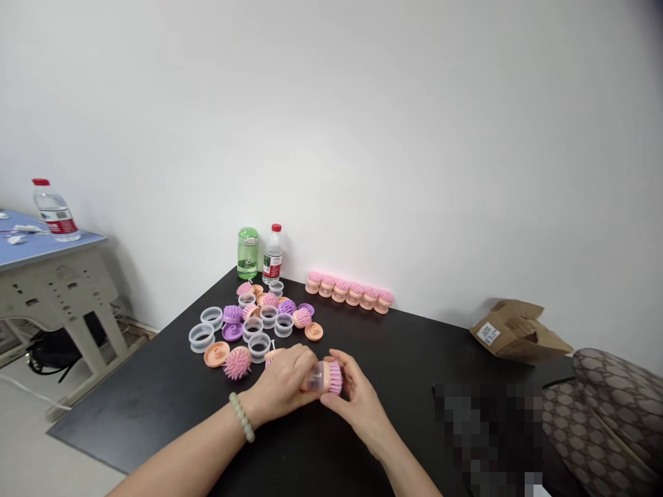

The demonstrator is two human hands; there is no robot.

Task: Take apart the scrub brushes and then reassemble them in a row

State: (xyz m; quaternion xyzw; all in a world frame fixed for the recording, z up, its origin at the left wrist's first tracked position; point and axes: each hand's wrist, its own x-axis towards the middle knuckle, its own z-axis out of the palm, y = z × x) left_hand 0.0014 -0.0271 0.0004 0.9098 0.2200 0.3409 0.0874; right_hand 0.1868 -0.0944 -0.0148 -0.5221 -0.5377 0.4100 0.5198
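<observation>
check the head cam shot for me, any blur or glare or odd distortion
In the head view, the wide lens bends the edges of the black table and the top right corner falls dark; a pixelated patch hides the lower right; light is soft with faint shadows, no strong glare; the left hand, right hand and pink-bristled brush look fairly sharp.

A pixelated patch (487, 431) hides part of the counter (139, 421) at lower right. The left hand (280, 386) and right hand (360, 407) cover much of a bristled brush (334, 378), and the bottom edge cuts off both forearms (176, 459). Patterned fabric (606, 421) runs past the right edge, a blue desk (31, 245) past the left. The small white items (15, 235) on it and the carton label (488, 333) are too small to tell.
</observation>
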